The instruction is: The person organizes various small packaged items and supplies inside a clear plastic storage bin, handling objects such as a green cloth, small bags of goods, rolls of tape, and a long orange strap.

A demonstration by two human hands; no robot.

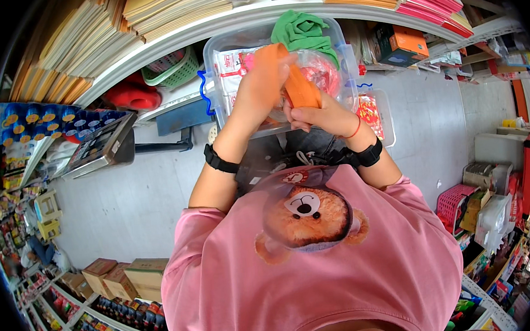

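Note:
An orange strip of cloth or ribbon (pixel 302 88) is stretched between my two hands above a clear plastic bin. My left hand (pixel 261 89), slightly blurred, pinches the strip's upper part, which loops up over the fingers. My right hand (pixel 323 113) is closed around its lower end, thumb on top. Beneath them, the clear bin (pixel 209 54) holds a white package with red print (pixel 231 66), a clear bag of pink-red material (pixel 326 75) and a crumpled green cloth (pixel 300 32). My hands partly hide the bin's contents.
Stacks of envelopes (pixel 174 13) fill the shelf beyond the bin. A green basket (pixel 172 72) and red object (pixel 132 96) sit below it. At left is a scale-like device (pixel 101 146); a pink basket (pixel 453 206) stands at right. Cardboard boxes (pixel 141 279) lie lower left.

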